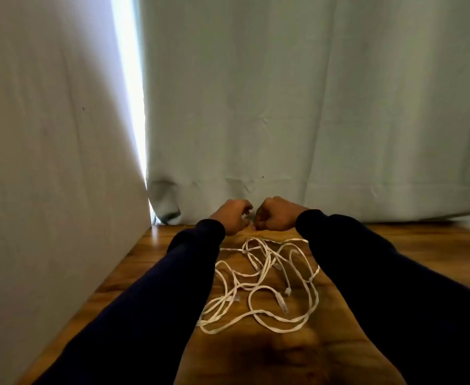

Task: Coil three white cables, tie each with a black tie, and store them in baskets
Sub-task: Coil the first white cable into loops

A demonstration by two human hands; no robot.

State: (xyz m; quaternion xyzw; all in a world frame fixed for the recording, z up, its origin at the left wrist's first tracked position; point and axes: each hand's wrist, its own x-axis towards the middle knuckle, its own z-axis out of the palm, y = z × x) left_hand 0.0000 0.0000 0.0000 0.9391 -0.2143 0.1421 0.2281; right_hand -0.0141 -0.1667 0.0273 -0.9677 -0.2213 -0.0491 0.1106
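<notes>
A loose tangle of white cables (264, 284) lies on the wooden table (422, 245) between my two forearms, with several clear plug ends showing in it. Both hands hover past the far end of the tangle, close to the curtain and nearly touching each other. My right hand (277, 213) is balled into a fist. My left hand (232, 215) has its fingers bent, the tips pointing toward the right hand. Whether anything small sits between the hands is unclear. No black tie and no basket is in sight.
A pale green curtain (311, 107) hangs across the back of the table. A light wall panel (47, 162) closes off the left side, with a bright gap between the two. My dark sleeves cover both table sides near me.
</notes>
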